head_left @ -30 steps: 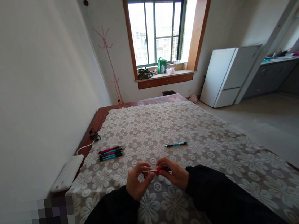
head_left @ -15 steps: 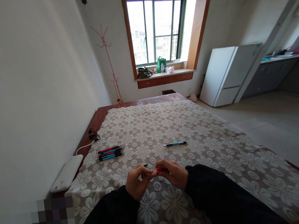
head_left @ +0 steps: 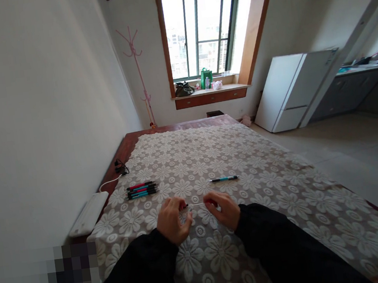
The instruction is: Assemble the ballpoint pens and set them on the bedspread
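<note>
A white-walled room with a window (head_left: 199,32) and a fridge (head_left: 293,89) – a bed (head_left: 245,153) under a floral lace cover. Left hand (head_left: 171,220) and right hand (head_left: 223,208) pinch a thin pen part (head_left: 197,205) between them, above the cover – pen bundle (head_left: 142,190) and single pen (head_left: 224,179) lie beyond.

**Legible markings: none**

No text, label, brand, number or sign can be read on any surface in this view. The pens (head_left: 141,190) lying in a small bundle on the flower-patterned cover (head_left: 232,154) are too small for any barrel print to be made out, and the single pen (head_left: 223,179) lying to the right of that bundle is the same. The green bag (head_left: 205,77) on the window ledge, far beyond the bundle, shows no legible lettering at this distance. The white cabinet (head_left: 293,89), far right of the bundle, shows plain faces. The lower left corner of the view is pixelated and unreadable.
</note>
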Demonstrator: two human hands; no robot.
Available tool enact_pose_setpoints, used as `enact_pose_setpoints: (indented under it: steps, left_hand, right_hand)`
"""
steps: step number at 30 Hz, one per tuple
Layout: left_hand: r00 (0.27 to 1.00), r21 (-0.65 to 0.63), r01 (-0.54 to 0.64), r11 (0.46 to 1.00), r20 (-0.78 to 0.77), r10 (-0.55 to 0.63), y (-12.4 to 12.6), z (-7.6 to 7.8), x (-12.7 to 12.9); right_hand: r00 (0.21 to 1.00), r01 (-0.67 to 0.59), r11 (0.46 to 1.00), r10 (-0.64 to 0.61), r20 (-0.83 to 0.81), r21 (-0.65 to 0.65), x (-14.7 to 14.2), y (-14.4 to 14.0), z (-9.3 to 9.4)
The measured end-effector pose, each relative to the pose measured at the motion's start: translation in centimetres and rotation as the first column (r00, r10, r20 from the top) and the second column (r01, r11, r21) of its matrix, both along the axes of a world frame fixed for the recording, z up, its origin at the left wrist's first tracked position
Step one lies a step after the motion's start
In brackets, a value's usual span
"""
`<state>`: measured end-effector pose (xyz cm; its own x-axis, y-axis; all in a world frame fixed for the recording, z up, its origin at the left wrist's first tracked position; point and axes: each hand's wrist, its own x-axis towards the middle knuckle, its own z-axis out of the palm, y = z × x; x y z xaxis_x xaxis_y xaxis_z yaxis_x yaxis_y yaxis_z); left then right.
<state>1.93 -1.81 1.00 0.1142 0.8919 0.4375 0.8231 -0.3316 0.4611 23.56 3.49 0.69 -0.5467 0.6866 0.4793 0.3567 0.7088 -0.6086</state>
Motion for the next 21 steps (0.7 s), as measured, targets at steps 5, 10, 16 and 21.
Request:
enact_pose_setpoints:
  steps: [5,10,16,21]
  left_hand:
    - [0.964,-0.004,-0.014,1.0,-0.267,0.013,0.2,-0.1,-0.3]
    - [0.973,-0.035,0.02,0.999,-0.231,-0.028,0.6,-1.0,-0.6]
    - [0.982,-0.084,0.029,0.996,-0.183,-0.044,0.6,-1.1,-0.8]
    - [0.984,-0.081,0.052,0.995,-0.165,-0.065,0.7,-1.1,-0.7]
  right_hand:
    - [0.99,0.051,0.996,-0.06,0.13,0.073,0.3,0.8,-0.3]
    - [0.951,0.065,0.988,-0.104,0.291,0.143,0.5,1.2,-0.5]
    - [0.926,0.045,0.988,-0.096,0.365,0.147,0.5,1.3,-0.8]
    - [0.918,0.034,0.99,-0.085,0.386,0.137,0.4,1.3,-1.2]
